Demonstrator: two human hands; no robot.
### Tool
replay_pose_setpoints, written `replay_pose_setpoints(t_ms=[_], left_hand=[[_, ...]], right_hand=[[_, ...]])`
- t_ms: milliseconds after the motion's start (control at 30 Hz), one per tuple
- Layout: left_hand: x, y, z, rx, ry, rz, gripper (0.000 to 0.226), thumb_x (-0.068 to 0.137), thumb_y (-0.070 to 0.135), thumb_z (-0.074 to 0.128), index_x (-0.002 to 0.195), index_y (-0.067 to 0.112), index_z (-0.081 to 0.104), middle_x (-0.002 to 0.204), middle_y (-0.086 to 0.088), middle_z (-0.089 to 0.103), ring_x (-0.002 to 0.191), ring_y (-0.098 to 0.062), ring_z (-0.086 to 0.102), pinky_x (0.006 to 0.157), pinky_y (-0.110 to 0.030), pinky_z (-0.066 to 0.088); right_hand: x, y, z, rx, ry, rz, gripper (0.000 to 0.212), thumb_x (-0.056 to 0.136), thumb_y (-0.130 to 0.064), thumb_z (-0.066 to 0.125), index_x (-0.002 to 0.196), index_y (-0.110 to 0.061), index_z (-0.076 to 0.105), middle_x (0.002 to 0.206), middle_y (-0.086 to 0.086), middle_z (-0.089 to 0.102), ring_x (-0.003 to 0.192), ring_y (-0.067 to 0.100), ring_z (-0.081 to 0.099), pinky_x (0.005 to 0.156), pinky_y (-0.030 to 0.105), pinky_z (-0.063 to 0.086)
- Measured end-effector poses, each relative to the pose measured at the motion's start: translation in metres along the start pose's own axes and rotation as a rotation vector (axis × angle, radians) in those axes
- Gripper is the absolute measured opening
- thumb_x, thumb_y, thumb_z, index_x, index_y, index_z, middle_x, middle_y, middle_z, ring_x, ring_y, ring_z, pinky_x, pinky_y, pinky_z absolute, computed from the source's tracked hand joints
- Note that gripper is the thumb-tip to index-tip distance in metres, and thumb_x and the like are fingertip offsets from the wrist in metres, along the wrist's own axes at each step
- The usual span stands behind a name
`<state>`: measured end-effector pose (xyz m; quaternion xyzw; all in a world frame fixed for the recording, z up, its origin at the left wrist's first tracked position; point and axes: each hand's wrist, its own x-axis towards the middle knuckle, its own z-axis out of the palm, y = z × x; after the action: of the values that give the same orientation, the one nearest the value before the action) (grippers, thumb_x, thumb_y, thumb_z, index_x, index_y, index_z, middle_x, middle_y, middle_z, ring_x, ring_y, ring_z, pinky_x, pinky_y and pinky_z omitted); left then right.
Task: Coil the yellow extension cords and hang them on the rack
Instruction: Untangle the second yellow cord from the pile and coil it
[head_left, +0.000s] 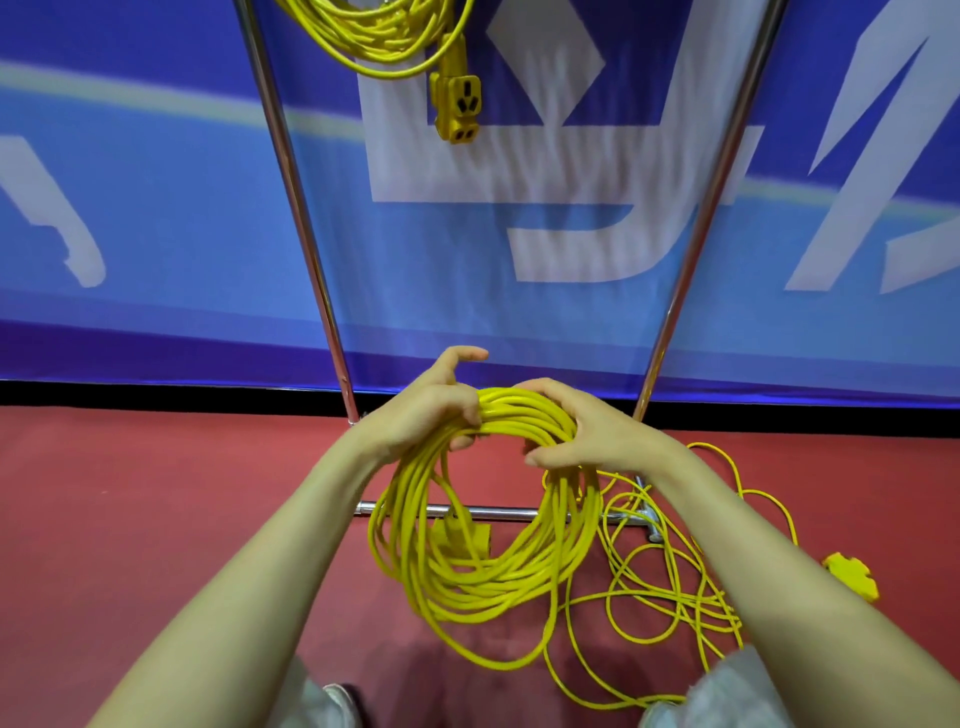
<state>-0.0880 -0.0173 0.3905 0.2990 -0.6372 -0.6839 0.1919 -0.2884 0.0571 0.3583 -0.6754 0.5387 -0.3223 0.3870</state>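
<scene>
A thick coil of yellow extension cord (467, 577) hangs in front of me, held at its top by both hands. My left hand (426, 410) grips the bundle on the left, fingers curled round the strands. My right hand (582, 431) grips it on the right. A yellow socket block (462, 535) dangles inside the coil. Another coiled yellow cord (374, 36) hangs at the top of the metal rack (306, 218), its socket end (457, 104) dangling down.
A loose tangle of yellow cord (670, 577) lies on the red floor at the right, with a yellow plug block (852, 577) beside it. The rack's base bar (498, 512) crosses behind the coil. A blue banner (156, 208) stands behind the rack.
</scene>
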Motion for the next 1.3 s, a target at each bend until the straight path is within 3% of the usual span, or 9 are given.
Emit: replay_pose_setpoints(t_ms=[133, 267, 500, 767, 900, 967, 1100, 1167, 1300], left_hand=[[-0.001, 0.006, -0.009, 0.012, -0.022, 0.018, 0.079, 0.056, 0.000, 0.047, 0.133, 0.008, 0.030, 0.053, -0.012, 0.050, 0.039, -0.020, 0.041, 0.042, -0.022, 0.036], [-0.004, 0.008, -0.017, 0.070, -0.108, 0.081, 0.077, 0.060, 0.012, 0.056, 0.134, 0.011, 0.035, 0.075, -0.023, 0.053, 0.053, -0.024, 0.052, 0.051, -0.024, 0.046], [-0.003, -0.001, -0.014, 0.264, -0.074, 0.160, 0.061, 0.072, -0.009, 0.073, 0.122, 0.018, 0.049, 0.076, -0.008, 0.061, 0.066, -0.020, 0.060, 0.062, -0.028, 0.052], [0.005, -0.022, -0.016, 0.470, 0.007, 0.130, 0.044, 0.061, 0.015, 0.078, 0.101, 0.013, 0.059, 0.068, 0.004, 0.062, 0.063, -0.010, 0.056, 0.059, -0.026, 0.047], [0.011, -0.037, -0.015, 0.489, -0.001, 0.078, 0.074, 0.054, 0.043, 0.083, 0.115, 0.008, 0.060, 0.106, -0.018, 0.067, 0.099, -0.025, 0.067, 0.087, -0.042, 0.052], [0.011, -0.040, -0.013, 0.448, -0.015, 0.064, 0.074, 0.056, 0.046, 0.081, 0.119, 0.012, 0.060, 0.120, -0.020, 0.063, 0.111, -0.030, 0.063, 0.094, -0.040, 0.051], [0.008, -0.041, -0.013, 0.188, -0.040, 0.037, 0.059, 0.061, 0.032, 0.079, 0.111, 0.009, 0.059, 0.097, -0.007, 0.061, 0.090, -0.024, 0.063, 0.075, -0.029, 0.054], [0.008, -0.045, -0.017, 0.052, -0.070, 0.052, 0.065, 0.060, 0.028, 0.079, 0.117, 0.005, 0.055, 0.094, -0.005, 0.059, 0.096, -0.031, 0.066, 0.073, -0.031, 0.053], [0.008, -0.047, -0.010, -0.073, -0.012, 0.081, 0.071, 0.057, 0.020, 0.079, 0.119, 0.004, 0.046, 0.073, -0.005, 0.056, 0.069, -0.030, 0.068, 0.057, -0.033, 0.056]], right_hand=[[-0.003, -0.016, 0.001, 0.131, 0.059, -0.049, 0.055, 0.080, -0.007, 0.073, 0.122, -0.031, 0.046, 0.084, 0.003, 0.065, 0.064, 0.012, 0.058, 0.062, 0.028, 0.052], [-0.007, -0.032, -0.003, 0.261, 0.169, -0.121, 0.058, 0.081, -0.002, 0.070, 0.125, -0.030, 0.045, 0.079, 0.015, 0.055, 0.056, 0.013, 0.046, 0.053, 0.022, 0.043], [-0.006, -0.038, -0.008, 0.279, 0.209, -0.149, 0.054, 0.082, 0.001, 0.069, 0.121, -0.028, 0.047, 0.069, 0.010, 0.048, 0.052, 0.017, 0.044, 0.050, 0.024, 0.041], [-0.008, -0.037, -0.017, 0.261, 0.300, -0.123, 0.059, 0.078, 0.006, 0.070, 0.124, -0.020, 0.044, 0.062, -0.006, 0.053, 0.052, 0.013, 0.043, 0.049, 0.021, 0.038], [-0.010, -0.031, -0.020, 0.259, 0.335, -0.102, 0.060, 0.078, 0.005, 0.071, 0.124, -0.021, 0.042, 0.059, -0.008, 0.054, 0.051, 0.011, 0.043, 0.049, 0.020, 0.039], [-0.009, -0.030, -0.019, 0.261, 0.363, -0.092, 0.061, 0.077, 0.003, 0.072, 0.123, -0.023, 0.042, 0.060, -0.007, 0.054, 0.051, 0.012, 0.044, 0.049, 0.022, 0.039], [-0.009, -0.030, -0.024, 0.311, 0.482, -0.081, 0.060, 0.077, 0.002, 0.072, 0.122, -0.024, 0.041, 0.069, 0.011, 0.056, 0.045, 0.018, 0.045, 0.044, 0.026, 0.041], [-0.009, -0.028, -0.029, 0.379, 0.517, -0.077, 0.060, 0.078, 0.002, 0.071, 0.124, -0.022, 0.041, 0.076, 0.019, 0.055, 0.043, 0.017, 0.044, 0.042, 0.026, 0.041], [-0.008, -0.024, -0.034, 0.443, 0.502, -0.058, 0.056, 0.080, 0.005, 0.067, 0.121, -0.023, 0.043, 0.072, 0.014, 0.054, 0.042, 0.016, 0.042, 0.042, 0.025, 0.040]])
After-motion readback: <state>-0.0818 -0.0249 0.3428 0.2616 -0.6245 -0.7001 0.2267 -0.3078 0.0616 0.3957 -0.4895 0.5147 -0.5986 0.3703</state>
